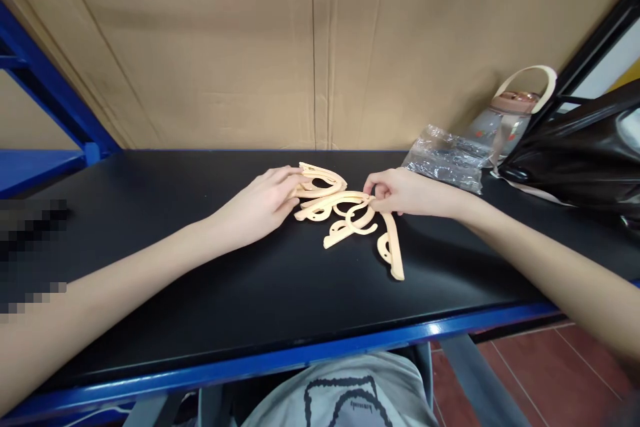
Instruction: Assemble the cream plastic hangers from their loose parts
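Note:
Several cream-coloured plastic folding hangers lie in a loose heap at mid-table. My left hand [267, 201] is closed at the heap's left side, its fingers on a folded hanger [337, 181] at the back. With thumb and fingers pinched, my right hand [397, 192] grips an opened-out hanger [394, 247] near its centre joint. One arm of that hanger points toward the front edge, and a curved hook [361, 229] shows left of it. The hangers overlap, so which parts belong together is partly hidden.
The black tabletop [210, 300] has a blue front edge [310, 361]. At the back right are a crumpled clear plastic bag [445, 159], a handled bottle [510, 117] and a shiny black bag [575, 147]. Cardboard [215, 53] stands behind, and a blue frame [45, 73] at left.

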Demonstrator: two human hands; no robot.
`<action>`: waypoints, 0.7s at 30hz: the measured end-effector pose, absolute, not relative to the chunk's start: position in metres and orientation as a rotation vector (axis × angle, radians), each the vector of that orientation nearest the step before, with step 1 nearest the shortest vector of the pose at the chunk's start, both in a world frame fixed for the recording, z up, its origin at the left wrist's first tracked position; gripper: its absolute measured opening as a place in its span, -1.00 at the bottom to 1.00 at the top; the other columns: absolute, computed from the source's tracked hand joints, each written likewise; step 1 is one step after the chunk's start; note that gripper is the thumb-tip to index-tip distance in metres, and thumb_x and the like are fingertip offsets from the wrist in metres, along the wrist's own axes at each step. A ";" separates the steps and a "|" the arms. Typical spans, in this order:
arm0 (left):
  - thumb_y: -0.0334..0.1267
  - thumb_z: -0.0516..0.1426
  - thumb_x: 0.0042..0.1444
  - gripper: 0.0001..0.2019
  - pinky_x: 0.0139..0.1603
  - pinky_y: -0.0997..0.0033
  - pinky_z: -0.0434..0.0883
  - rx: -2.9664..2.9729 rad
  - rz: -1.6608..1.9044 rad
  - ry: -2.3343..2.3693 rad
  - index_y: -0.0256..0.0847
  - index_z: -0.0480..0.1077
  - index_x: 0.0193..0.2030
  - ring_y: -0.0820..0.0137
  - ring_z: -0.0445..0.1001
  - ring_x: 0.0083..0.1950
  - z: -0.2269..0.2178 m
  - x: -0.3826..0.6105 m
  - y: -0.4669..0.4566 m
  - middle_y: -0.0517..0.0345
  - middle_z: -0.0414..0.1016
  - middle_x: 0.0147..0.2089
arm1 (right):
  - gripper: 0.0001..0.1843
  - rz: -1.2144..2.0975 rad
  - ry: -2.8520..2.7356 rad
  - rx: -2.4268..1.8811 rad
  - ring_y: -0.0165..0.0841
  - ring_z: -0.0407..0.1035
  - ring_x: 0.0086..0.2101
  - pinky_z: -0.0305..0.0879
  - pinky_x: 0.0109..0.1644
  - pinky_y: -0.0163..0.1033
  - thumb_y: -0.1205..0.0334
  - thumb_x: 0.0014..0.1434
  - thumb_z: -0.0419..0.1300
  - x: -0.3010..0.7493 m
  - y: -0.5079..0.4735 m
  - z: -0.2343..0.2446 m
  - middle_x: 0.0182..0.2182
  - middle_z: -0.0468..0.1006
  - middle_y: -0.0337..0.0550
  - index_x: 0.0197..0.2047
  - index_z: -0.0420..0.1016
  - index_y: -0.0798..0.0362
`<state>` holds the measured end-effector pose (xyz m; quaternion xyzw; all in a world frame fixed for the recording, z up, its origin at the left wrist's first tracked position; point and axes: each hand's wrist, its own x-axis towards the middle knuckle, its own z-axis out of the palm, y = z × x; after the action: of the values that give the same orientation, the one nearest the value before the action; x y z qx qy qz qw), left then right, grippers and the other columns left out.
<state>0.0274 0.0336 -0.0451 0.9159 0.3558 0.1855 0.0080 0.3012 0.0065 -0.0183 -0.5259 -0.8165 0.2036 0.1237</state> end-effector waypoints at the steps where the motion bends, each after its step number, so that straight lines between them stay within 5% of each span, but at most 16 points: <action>1: -0.17 -0.10 0.29 -0.59 0.31 0.05 0.09 2.853 0.616 1.161 -0.19 0.26 0.22 0.15 0.12 0.33 -0.045 0.027 0.034 -0.06 0.21 0.31 | -0.89 0.580 -2.330 -1.531 -0.45 0.30 -0.63 0.17 -0.54 -0.32 0.27 0.00 0.17 0.301 0.008 -0.020 -0.64 0.46 -0.32 -0.34 0.44 0.06; 6: -0.06 -0.07 0.28 -0.63 0.30 0.05 0.10 2.727 0.833 1.138 -0.13 0.34 0.11 0.15 0.17 0.29 -0.034 0.038 0.016 0.04 0.33 0.22 | -0.84 0.726 -1.979 -1.387 -0.47 0.28 -0.66 0.18 -0.63 -0.35 0.34 0.01 0.15 0.294 0.006 -0.017 -0.61 0.49 -0.26 -0.26 0.41 0.07; 11: 0.09 0.16 0.07 -0.53 -0.01 0.21 0.34 2.049 0.828 1.144 -0.09 0.35 0.06 0.20 0.48 -0.06 -0.029 0.049 0.001 0.11 0.57 -0.15 | -0.84 0.816 -1.613 -1.101 -0.53 0.16 -0.70 0.12 -0.63 -0.37 0.25 0.15 0.11 0.281 -0.006 -0.015 -0.67 0.33 -0.37 -0.16 0.35 0.06; 17: 0.01 0.23 0.01 -0.74 -0.45 0.49 0.26 1.802 0.612 1.033 -0.12 0.54 -0.29 0.32 0.45 -0.20 -0.021 0.049 -0.001 0.12 0.56 -0.19 | -0.74 0.943 -1.398 -0.999 -0.49 0.29 -0.52 0.30 -0.42 -0.34 0.11 0.21 0.11 0.273 -0.012 -0.020 -0.48 0.38 -0.32 -0.06 0.27 0.00; 21: -0.15 0.24 0.03 -0.81 -0.40 0.49 0.36 1.564 0.828 0.959 -0.21 0.55 -0.29 0.36 0.46 -0.22 -0.015 0.046 0.003 0.05 0.55 -0.21 | -0.69 0.991 -1.495 -1.039 -0.49 0.25 -0.61 0.22 -0.51 -0.35 0.12 0.18 0.15 0.277 -0.010 -0.017 -0.59 0.36 -0.39 -0.04 0.26 0.00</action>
<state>0.0460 0.0033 -0.0147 0.6564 0.4026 0.3476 0.5350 0.2769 -0.0100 -0.0169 -0.4312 -0.6208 0.4115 0.5093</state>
